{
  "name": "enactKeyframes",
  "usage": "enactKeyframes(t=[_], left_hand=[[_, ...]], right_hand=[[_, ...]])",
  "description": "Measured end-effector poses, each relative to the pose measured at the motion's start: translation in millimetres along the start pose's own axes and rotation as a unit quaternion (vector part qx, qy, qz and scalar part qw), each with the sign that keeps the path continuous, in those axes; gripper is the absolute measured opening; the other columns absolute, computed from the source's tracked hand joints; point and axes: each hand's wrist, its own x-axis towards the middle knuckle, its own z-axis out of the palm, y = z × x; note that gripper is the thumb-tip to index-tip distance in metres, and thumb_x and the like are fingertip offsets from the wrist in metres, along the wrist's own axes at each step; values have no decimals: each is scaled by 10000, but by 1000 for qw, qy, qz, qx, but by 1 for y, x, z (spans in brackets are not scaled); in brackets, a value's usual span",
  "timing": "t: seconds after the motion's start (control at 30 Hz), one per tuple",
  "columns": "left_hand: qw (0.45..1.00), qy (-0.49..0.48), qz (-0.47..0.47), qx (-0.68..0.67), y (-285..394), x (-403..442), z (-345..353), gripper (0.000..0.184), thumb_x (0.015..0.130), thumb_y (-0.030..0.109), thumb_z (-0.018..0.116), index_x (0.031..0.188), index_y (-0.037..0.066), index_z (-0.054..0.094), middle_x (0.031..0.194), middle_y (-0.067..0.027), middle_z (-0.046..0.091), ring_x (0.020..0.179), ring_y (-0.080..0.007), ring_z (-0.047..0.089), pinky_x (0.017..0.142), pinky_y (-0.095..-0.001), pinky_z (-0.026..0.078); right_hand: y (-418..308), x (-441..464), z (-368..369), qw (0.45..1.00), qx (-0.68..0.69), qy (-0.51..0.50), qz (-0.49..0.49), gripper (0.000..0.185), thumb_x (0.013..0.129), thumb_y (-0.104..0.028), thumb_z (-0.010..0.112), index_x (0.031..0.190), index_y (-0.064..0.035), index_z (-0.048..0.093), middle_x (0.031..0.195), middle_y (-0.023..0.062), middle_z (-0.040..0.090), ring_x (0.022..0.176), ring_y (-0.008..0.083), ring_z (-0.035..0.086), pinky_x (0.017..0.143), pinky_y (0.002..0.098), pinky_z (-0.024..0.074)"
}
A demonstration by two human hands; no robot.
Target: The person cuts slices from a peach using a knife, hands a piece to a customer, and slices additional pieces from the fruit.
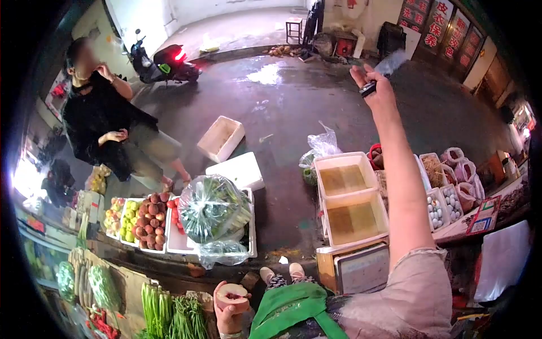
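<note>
Low in the view, my left hand [227, 319] is closed around a cut peach [232, 295], its pale flesh and reddish centre facing up. My right arm reaches far out to the upper right. There my right hand [375, 85] grips a knife [390, 63] by its dark handle, and the broad blade is smeared by motion. Green bundled stalks [155, 308] lie left of the peach. A green apron [293, 308] covers my lap.
White crates of reddish-brown peaches [151, 223] and green fruit [131, 219] stand left, beside bagged greens [212, 206]. Two water-filled tubs [350, 217] and egg trays [443, 206] are right. A person in black [107, 124] stands beyond the fruit; a scooter [166, 62] is parked behind.
</note>
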Motion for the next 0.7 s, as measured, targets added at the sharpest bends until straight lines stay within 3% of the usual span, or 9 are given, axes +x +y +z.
enactKeyframes(t=[0.03,0.1,0.17,0.23,0.4,0.43,0.5,0.6,0.7], left_hand=[[1000,-1,-3,2,2,0,0,936,651,270,840,1392,-23,347,1090,-193,604,905,-352,671,770,-419,580],[1000,-11,-13,0,3,5,4,944,658,292,846,1395,-18,344,1097,-194,601,906,-354,673,757,-416,581],[1000,5,-2,12,3,9,9,953,662,313,849,1399,-11,339,1105,-196,598,902,-359,674,696,-410,593],[1000,-8,-22,-5,6,10,10,962,667,336,849,1406,0,333,1104,-195,596,896,-363,675,617,-400,596],[998,-55,-3,-26,9,19,27,1045,653,395,864,1442,37,280,1178,-225,586,938,-366,666,540,-392,576],[992,-122,13,-25,13,20,36,807,803,345,763,1422,55,333,1166,-186,595,962,-309,652,640,-350,580],[985,-174,0,5,-8,40,2,900,786,439,759,1435,20,296,1191,-178,563,1001,-289,609,775,-391,545],[992,-117,-15,50,-23,47,6,940,780,487,762,1462,48,285,1274,-200,536,1108,-309,576,975,-476,484],[993,-109,-50,13,-42,61,8,937,783,519,743,1453,40,297,1199,-183,565,1088,-306,577,938,-466,495]], right_hand=[[-2,-20,13,999,-30,-23,7,329,809,62,450,1124,56,546,1099,173,631,1024,302,647,989,394,529],[13,-69,5,989,-106,-99,35,413,835,-51,528,1238,40,533,1126,161,650,1022,256,659,883,355,556],[40,-135,-13,956,-271,-43,105,363,850,-85,540,1194,25,581,1107,116,672,981,208,662,791,301,563],[83,-182,-68,911,-321,-80,248,300,842,-128,575,1109,-6,635,986,67,686,701,143,629,547,268,491],[127,-323,-175,853,-279,6,441,194,865,-117,595,1037,-40,642,860,75,665,612,131,583,459,252,401],[130,-343,-197,836,-305,17,456,183,871,-121,599,1032,-45,641,847,70,663,609,130,578,453,252,394],[122,-373,-224,809,-264,73,520,176,863,-111,606,1024,-60,651,832,63,664,594,126,563,458,253,394],[93,-392,-234,814,-304,99,485,210,855,-105,614,1051,-32,636,789,47,637,554,102,530,435,236,382],[62,-394,-230,842,-299,140,428,209,855,-96,617,1051,-26,630,777,48,626,554,116,534,448,251,394]])
